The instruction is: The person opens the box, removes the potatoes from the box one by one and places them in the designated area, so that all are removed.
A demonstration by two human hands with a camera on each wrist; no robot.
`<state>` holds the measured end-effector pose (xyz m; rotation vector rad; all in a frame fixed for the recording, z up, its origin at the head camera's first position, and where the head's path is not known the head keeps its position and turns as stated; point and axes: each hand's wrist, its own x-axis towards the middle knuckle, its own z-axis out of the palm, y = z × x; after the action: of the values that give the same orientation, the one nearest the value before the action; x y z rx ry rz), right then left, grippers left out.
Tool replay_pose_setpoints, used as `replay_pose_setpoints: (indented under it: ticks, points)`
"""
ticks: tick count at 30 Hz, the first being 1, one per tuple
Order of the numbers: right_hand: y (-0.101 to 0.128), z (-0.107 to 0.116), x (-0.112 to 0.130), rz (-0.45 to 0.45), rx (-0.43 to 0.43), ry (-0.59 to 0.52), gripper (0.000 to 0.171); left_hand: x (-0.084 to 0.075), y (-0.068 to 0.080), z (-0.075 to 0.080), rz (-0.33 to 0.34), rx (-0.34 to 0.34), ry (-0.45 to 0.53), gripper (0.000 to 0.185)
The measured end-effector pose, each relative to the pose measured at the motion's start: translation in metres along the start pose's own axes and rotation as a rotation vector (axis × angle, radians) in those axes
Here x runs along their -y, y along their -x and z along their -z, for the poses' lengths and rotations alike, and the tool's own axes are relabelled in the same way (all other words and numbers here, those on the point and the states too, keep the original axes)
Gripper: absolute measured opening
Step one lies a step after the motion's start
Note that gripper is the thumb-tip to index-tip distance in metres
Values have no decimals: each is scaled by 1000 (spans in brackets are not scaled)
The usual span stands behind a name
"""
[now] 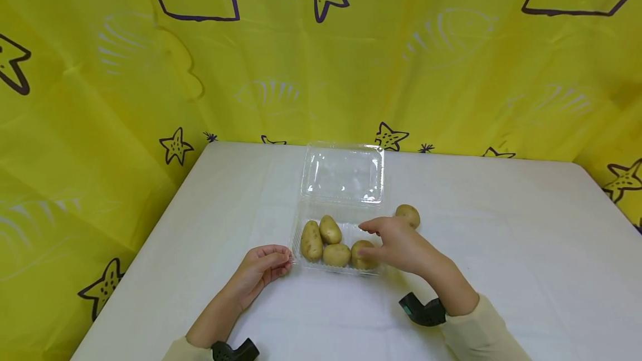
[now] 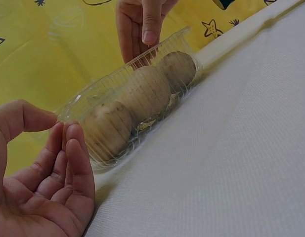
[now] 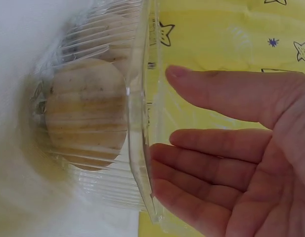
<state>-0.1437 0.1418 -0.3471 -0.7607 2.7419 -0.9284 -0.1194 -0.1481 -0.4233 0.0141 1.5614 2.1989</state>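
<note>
A: Entry, largest first. White tabletop (image 1: 501,249), one, in front of a yellow starred cloth (image 1: 100,99). At its centre, one clear clamshell box (image 1: 301,238), lid (image 1: 343,173) laid back flat toward 12 o'clock, so the tray stays open from above.

B: Hands?

A: Left hand (image 1: 261,269) at the tray's 9 o'clock corner, fingers (image 2: 73,163) loosely curled and resting against the ribbed wall, holding nothing; probably steadying the box. Right hand (image 1: 398,247) over the tray's 3 o'clock side, fingers (image 3: 216,94) relaxed and spread narrow, empty, hovering just above the rim.

B: Contents, counted?

A: Four potatoes in the tray (image 1: 331,244), packed along the near wall from 9 to 3 o'clock, touching each other; the rightmost is partly hidden by the right hand. One loose potato (image 1: 408,214) on the tabletop, just outside the box at 2 o'clock, behind the right hand. Five in all.

B: Wrist views?

A: Both show potatoes pressed against the ribbed plastic.
</note>
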Motion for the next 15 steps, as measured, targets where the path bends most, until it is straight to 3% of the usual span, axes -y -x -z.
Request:
replay_pose_setpoints:
  ticks: [15]
  points:
    - [-11,3,9,-4,196,160,46,0,0,0,-14,11,0,10]
